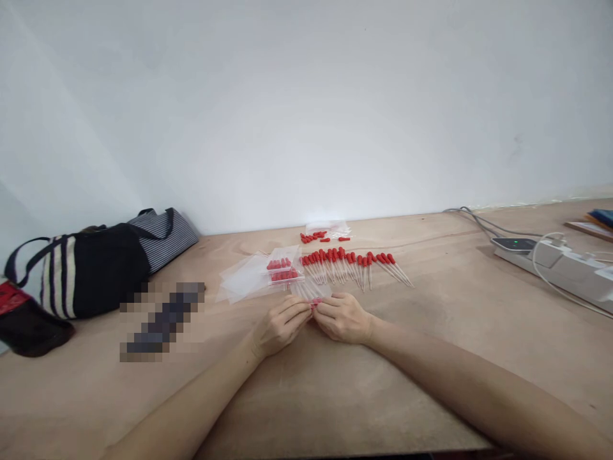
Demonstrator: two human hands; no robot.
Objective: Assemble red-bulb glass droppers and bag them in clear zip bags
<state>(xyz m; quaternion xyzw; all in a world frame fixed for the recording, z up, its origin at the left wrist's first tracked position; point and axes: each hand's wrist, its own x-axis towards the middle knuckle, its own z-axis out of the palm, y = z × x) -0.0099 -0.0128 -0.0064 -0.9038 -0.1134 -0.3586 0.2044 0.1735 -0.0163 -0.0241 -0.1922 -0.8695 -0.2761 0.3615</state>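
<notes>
Both my hands pinch one clear plastic bag (pixel 306 291) near the table's front, their fingertips meeting at its near edge. My left hand (pixel 286 324) has it from the left, my right hand (pixel 343 317) from the right. Red shows through the plastic between the fingers; the rest of the contents is hard to make out. Just beyond lies a row of droppers (pixel 330 262) with red bulbs and thin pale stems. To the left, filled bags (pixel 286 275) with red bulbs inside rest partly over flat clear bags (pixel 244 278).
Loose red bulbs (pixel 313 237) lie at the back beside more clear plastic (pixel 330 227). A black striped bag (pixel 100 268) and a dark bottle (pixel 33 326) stand left, near a blurred-out patch (pixel 165 319). On the right are a white power strip (pixel 569 271) and cables.
</notes>
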